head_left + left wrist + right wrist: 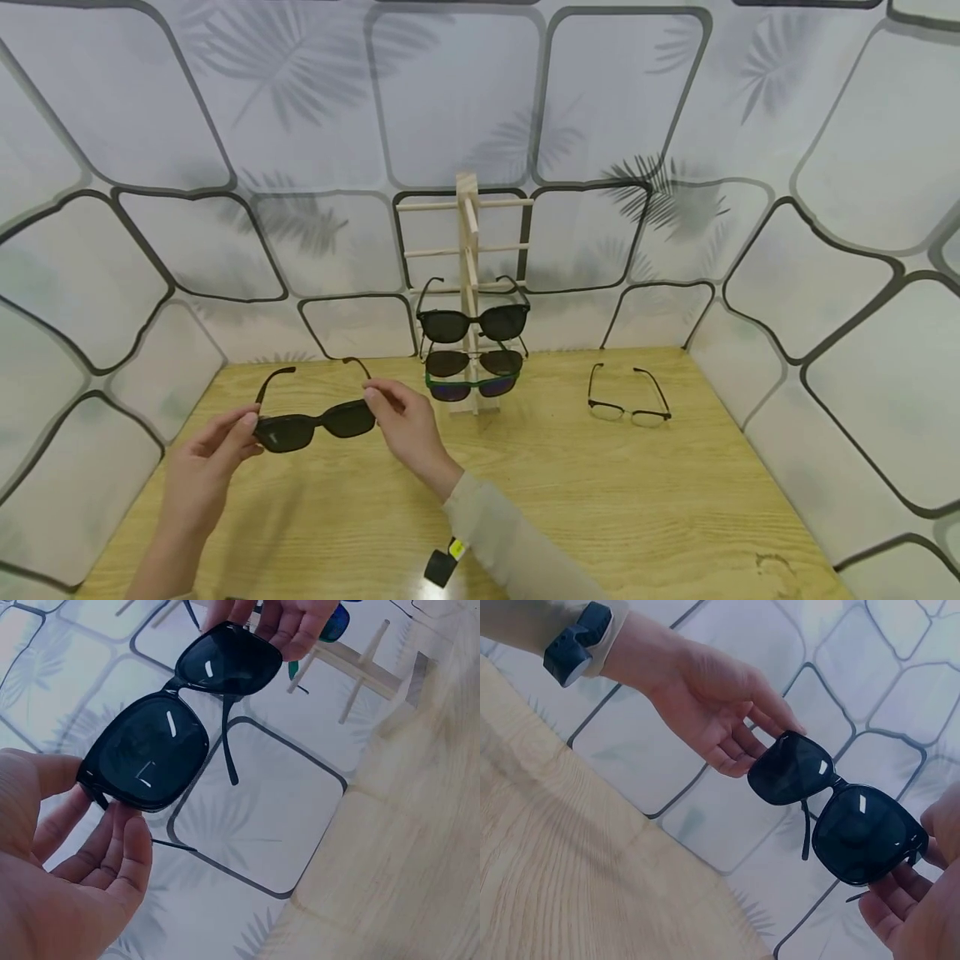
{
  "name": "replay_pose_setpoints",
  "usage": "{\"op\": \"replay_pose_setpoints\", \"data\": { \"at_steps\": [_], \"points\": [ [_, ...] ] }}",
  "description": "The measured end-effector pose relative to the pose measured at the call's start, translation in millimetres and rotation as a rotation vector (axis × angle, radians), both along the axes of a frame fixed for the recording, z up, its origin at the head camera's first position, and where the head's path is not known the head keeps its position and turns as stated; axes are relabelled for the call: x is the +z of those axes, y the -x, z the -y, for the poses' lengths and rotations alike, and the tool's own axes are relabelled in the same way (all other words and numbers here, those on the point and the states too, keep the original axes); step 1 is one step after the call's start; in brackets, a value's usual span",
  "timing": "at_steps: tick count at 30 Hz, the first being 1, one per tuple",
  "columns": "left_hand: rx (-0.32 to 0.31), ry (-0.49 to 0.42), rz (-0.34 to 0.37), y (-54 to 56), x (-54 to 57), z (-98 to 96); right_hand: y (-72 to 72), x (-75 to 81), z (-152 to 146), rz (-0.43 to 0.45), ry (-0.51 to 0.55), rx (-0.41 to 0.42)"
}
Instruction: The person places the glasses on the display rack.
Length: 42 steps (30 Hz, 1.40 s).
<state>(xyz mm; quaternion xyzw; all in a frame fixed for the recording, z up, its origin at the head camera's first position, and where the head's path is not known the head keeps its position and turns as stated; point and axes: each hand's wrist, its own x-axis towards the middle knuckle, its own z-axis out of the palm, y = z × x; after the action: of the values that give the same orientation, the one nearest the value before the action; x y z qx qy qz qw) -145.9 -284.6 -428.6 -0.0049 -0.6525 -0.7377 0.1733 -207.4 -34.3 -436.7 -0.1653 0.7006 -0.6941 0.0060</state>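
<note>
Black sunglasses (348,419) with dark lenses are held up off the table, temples unfolded and pointing away. My left hand (202,471) pinches the frame's left corner by the hinge, thumb in front. The opposite corner is gripped between the thumb and fingers of my right hand (408,425). Both lenses show in the left wrist view, with the left hand (82,855) close to the camera. In the right wrist view, the sunglasses (870,832) hang between both hands, and part of the right hand (922,907) is cut off by the frame edge.
A wooden display rack (467,242) stands at the back middle. On its lower pegs sit black sunglasses (501,323), thin-framed sunglasses (447,362) and green-framed sunglasses (450,392). Clear half-rim eyeglasses (651,418) lie on the wooden table (637,508) at right. Patterned cloth walls (465,92) enclose it.
</note>
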Motion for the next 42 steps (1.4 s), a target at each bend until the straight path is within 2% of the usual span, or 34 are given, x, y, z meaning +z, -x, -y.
{"op": "replay_pose_setpoints", "data": {
  "at_steps": [7,15,23,27,37,42],
  "points": [
    [0.032,-0.075,-0.115,0.2,9.7,-6.4,-4.5,11.1,-3,-0.032,0.002,0.034],
    [0.059,-0.128,-0.164,-1.0,24.8,-16.6,-10.3,34.8,-13,-0.071,0.006,0.046],
    [0.103,-0.139,-0.199,-0.3,46.7,-31.7,-10.9,54.9,-25,-0.15,0.014,0.049],
    [0.084,-0.17,-0.246,0.3,54.1,-37.1,-13.4,65.0,-31,-0.18,0.025,0.046],
    [0.03,-0.184,-0.325,-2.0,71.9,-48.6,-21.2,87.8,-46,-0.248,0.069,-0.004],
    [0.026,-0.188,-0.331,-1.9,80.6,-55.5,-24.0,95.1,-53,-0.258,0.077,-0.012]
  ]
}}
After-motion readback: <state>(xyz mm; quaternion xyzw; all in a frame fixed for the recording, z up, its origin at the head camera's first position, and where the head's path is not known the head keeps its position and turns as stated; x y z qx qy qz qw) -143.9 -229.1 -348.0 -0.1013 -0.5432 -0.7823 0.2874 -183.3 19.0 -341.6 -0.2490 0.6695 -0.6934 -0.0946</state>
